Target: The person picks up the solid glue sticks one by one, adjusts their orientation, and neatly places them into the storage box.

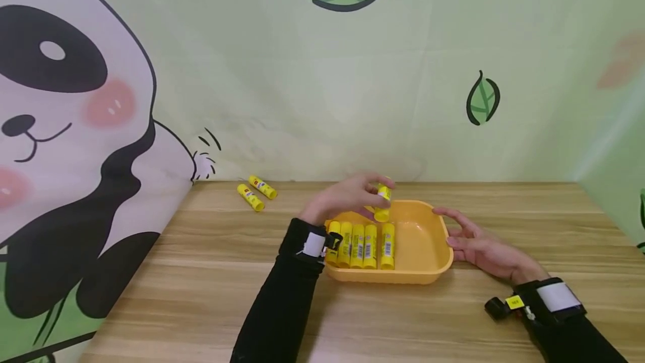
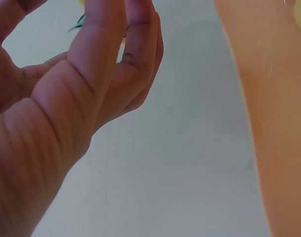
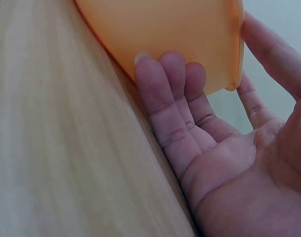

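Observation:
In the head view my left hand (image 1: 347,196) grips a yellow glue stick (image 1: 382,214) upright over the back of an orange-yellow tray (image 1: 388,277). Its fingers hide part of the stick, and the left wrist view shows only bits of it behind the curled fingers (image 2: 135,44). Several more glue sticks (image 1: 358,246) stand side by side in the tray's left half, the rightmost one (image 1: 387,246) a little apart from the others. At the tray's right end rests my right hand (image 1: 478,248). In the right wrist view its fingertips (image 3: 172,69) touch the outer wall.
Two more glue sticks (image 1: 250,198) lie on the wood-grain table (image 1: 201,296), to the left and behind the tray. A printed backdrop (image 1: 282,99) with a panda and leaves rises along the table's rear edge.

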Tool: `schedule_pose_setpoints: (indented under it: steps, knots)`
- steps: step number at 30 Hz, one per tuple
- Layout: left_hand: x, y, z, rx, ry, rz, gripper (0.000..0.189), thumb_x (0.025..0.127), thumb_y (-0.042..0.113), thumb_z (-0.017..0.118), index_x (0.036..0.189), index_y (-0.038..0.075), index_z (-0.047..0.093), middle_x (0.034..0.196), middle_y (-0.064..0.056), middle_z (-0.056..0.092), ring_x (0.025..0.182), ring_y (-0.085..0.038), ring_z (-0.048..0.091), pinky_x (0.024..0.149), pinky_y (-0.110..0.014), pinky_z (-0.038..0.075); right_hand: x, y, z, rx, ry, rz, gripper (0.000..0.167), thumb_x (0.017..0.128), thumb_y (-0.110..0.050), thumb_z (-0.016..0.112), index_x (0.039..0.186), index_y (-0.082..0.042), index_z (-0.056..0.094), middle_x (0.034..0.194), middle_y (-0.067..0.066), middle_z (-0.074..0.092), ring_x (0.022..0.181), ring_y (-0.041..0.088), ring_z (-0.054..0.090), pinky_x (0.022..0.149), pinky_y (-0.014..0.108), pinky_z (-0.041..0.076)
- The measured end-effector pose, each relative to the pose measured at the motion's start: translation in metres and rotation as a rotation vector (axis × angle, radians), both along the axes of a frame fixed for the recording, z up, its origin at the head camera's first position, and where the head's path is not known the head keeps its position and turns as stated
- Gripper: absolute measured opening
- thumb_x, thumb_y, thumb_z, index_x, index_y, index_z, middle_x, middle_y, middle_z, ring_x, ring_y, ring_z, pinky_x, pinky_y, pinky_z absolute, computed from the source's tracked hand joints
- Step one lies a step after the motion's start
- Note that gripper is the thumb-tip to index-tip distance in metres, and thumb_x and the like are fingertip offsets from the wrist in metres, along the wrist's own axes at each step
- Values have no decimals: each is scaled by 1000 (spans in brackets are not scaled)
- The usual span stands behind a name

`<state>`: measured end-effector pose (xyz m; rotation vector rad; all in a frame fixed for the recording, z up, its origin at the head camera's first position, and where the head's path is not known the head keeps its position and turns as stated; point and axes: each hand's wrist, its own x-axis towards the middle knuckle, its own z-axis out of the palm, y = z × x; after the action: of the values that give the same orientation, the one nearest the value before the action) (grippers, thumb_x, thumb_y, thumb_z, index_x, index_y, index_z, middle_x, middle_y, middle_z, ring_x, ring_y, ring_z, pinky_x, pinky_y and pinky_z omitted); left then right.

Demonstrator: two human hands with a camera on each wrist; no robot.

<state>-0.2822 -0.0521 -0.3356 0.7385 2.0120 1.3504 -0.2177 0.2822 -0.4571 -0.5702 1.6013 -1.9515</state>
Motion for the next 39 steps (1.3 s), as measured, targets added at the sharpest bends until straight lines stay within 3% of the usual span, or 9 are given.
schedule_pose_setpoints:
  steps: [5, 9, 13, 19, 23, 26, 33, 39]
  knots:
    - [4, 13, -3, 3, -17, -60, 46, 99, 7, 66, 144, 4, 55, 132, -20, 62, 108, -24, 65, 89, -39, 61, 1, 1, 0, 13, 2, -8, 59, 110, -1, 41, 159, -32, 30, 142, 14, 57, 123, 27, 64, 103, 40, 54]
    - [6, 16, -7, -11, -19, -62, 48, 99, 6, 66, 146, 1, 53, 133, -21, 62, 105, -23, 66, 87, -36, 61, 1, -2, -1, 14, 1, -5, 59, 110, -1, 42, 159, -30, 29, 144, 16, 55, 125, 28, 63, 103, 41, 53]
    - [9, 16, -11, -39, -10, -49, 49, 99, 8, 68, 146, 1, 53, 130, -15, 63, 103, -22, 66, 89, -39, 60, 1, -9, -5, 5, -15, 1, 59, 110, -2, 42, 159, -30, 29, 143, 18, 54, 125, 28, 63, 103, 41, 53]
    - [8, 27, -10, -145, 12, -46, 49, 98, 8, 70, 144, 0, 55, 127, -14, 62, 89, -24, 65, 96, -48, 57, -1, -9, -5, 18, 0, -5, 59, 109, -2, 43, 159, -31, 29, 140, 16, 57, 122, 26, 64, 102, 40, 54]
    - [7, 41, -10, -248, 39, -58, 50, 98, 10, 72, 144, -1, 55, 130, -15, 59, 82, -22, 65, 88, -37, 61, -2, -3, -2, 12, 13, -4, 59, 109, -1, 41, 159, -32, 30, 140, 15, 57, 121, 26, 65, 101, 39, 55]
    - [7, 48, -9, -337, 62, -56, 50, 97, 12, 74, 142, 1, 57, 124, -12, 60, 78, -21, 66, 83, -31, 61, -3, -3, -2, 13, 12, -8, 59, 109, -1, 42, 159, -31, 30, 142, 16, 56, 122, 26, 65, 101, 40, 55]
    - [13, 59, 0, -445, 58, -70, 46, 97, 10, 74, 139, 2, 58, 111, -9, 61, 78, -23, 64, 80, -27, 60, -2, -3, -5, 19, -2, -7, 59, 109, -1, 42, 158, -33, 30, 144, 15, 55, 122, 27, 65, 101, 40, 55]
    - [22, 72, -2, -509, 77, -57, 44, 94, 6, 76, 135, -1, 62, 109, -9, 59, 78, -24, 64, 83, -29, 61, -2, 0, -2, 7, 14, 11, 61, 110, 0, 42, 160, -30, 26, 144, 18, 55, 123, 27, 64, 101, 39, 55]
